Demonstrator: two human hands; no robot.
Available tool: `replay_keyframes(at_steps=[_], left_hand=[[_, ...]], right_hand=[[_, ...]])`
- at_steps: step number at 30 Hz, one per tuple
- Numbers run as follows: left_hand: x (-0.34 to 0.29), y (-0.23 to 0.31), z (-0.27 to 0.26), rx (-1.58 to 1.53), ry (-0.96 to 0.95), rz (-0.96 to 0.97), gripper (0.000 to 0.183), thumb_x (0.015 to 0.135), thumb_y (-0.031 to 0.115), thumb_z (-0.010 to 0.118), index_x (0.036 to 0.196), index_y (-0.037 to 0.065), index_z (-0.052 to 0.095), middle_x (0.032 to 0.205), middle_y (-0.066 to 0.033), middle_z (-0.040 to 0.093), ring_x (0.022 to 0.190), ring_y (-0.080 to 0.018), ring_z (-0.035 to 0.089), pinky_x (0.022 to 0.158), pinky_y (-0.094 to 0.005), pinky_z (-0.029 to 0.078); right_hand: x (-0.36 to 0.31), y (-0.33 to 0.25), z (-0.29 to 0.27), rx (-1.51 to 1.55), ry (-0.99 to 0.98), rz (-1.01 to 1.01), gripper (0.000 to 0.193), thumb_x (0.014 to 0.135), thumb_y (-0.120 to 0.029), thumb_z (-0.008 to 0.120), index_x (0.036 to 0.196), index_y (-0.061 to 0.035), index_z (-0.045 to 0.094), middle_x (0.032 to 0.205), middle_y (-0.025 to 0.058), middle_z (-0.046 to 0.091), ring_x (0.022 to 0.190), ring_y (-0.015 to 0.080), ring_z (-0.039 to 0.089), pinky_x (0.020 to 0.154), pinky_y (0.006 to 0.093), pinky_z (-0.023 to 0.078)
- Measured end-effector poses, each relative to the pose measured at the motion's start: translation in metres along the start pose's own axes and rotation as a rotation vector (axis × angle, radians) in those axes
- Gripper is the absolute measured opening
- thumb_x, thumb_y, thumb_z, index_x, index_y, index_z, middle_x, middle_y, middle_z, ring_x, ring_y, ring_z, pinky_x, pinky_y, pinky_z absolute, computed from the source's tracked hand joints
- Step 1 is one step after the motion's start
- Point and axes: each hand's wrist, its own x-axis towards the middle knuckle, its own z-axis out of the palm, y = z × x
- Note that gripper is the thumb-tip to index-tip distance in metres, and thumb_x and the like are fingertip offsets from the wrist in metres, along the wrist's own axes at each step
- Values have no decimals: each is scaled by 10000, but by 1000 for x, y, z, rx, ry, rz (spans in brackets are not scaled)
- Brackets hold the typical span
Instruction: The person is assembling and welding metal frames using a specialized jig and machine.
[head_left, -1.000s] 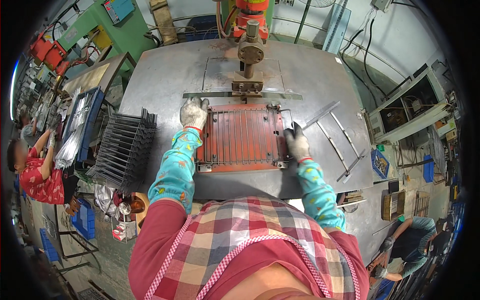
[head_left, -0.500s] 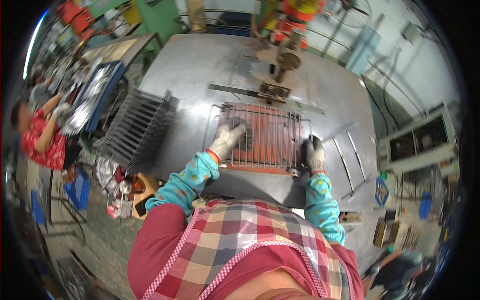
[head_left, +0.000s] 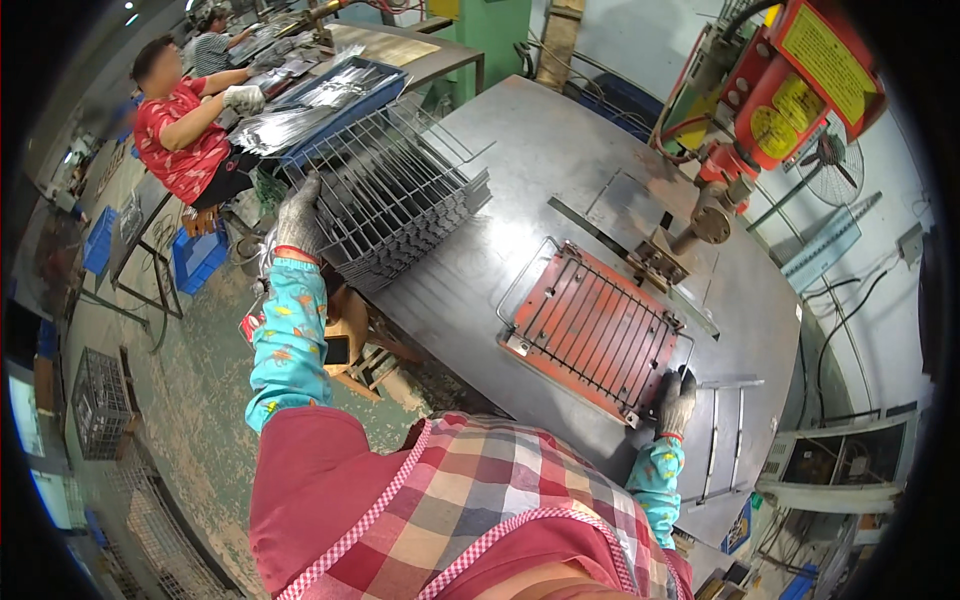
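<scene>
My left hand [head_left: 298, 218], in a pale knit glove, grips the edge of a wire rack [head_left: 395, 178] above a stack of similar racks [head_left: 425, 235] at the table's left. That rack lies tilted over the stack; whether it touches it everywhere I cannot tell. At the near right corner of a red fixture plate [head_left: 570, 355], my right hand [head_left: 677, 402] has its dark-tipped glove fingers curled. What they hold, if anything, is hidden. A wire frame [head_left: 508, 300] lies on the plate, its loops reaching past both ends. Dark parallel lines run across the plate.
Beyond the plate stands a red machine [head_left: 800, 80] with a metal head [head_left: 660, 258]. Thin metal rods [head_left: 712, 440] lie to the right of my right hand. A person in red [head_left: 185, 125] sits far left beside a blue tray [head_left: 345, 95] of metal pieces.
My left hand has gone from the fixture to the stack at the left and now grips a wire rack there. My right hand stays by the plate's corner. The view has turned left.
</scene>
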Motion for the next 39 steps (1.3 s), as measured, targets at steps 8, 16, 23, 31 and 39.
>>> replay_keyframes(at_steps=[8, 16, 23, 31, 39], left_hand=[[11, -23, -12, 317, 202, -39, 444, 855, 298, 617, 1098, -73, 593, 989, -160, 652, 825, -229, 644, 714, -313, 517], [-18, 11, 1, 1639, 268, 131, 537, 876, 489, 422, 1033, 15, 618, 1051, -298, 587, 1003, -438, 560, 899, -478, 423], [9, -25, -64, 1823, 128, 161, 508, 897, 460, 383, 988, 13, 608, 989, -245, 633, 959, -402, 601, 845, -493, 461], [-47, -7, 76, 1289, -138, 707, 348, 888, 358, 535, 1005, 34, 582, 905, -195, 642, 849, -346, 630, 714, -408, 493], [-74, -198, 141, 209, -547, -560, 366, 853, 300, 637, 1106, 58, 529, 933, -73, 589, 867, -200, 596, 723, -351, 511]], right_hand=[[-5, -5, 3, -8, 35, -69, 336, 899, -188, 562, 1186, -15, 549, 836, 28, 596, 647, 85, 502, 548, 248, 432], [-4, -6, 4, 87, 24, -24, 292, 920, -141, 545, 1196, -47, 539, 840, 5, 602, 657, 76, 525, 544, 223, 443], [-4, -10, 5, 140, -4, -2, 303, 918, -141, 548, 1206, -49, 536, 868, 14, 613, 680, 84, 548, 561, 224, 457], [-8, 10, -12, -42, 90, -1, 338, 886, -171, 555, 1183, -9, 564, 881, 33, 617, 685, 88, 532, 611, 233, 459], [-11, -5, 19, -589, 211, 14, 385, 920, -366, 381, 998, -58, 600, 897, 216, 650, 875, 389, 628, 750, 466, 498]])
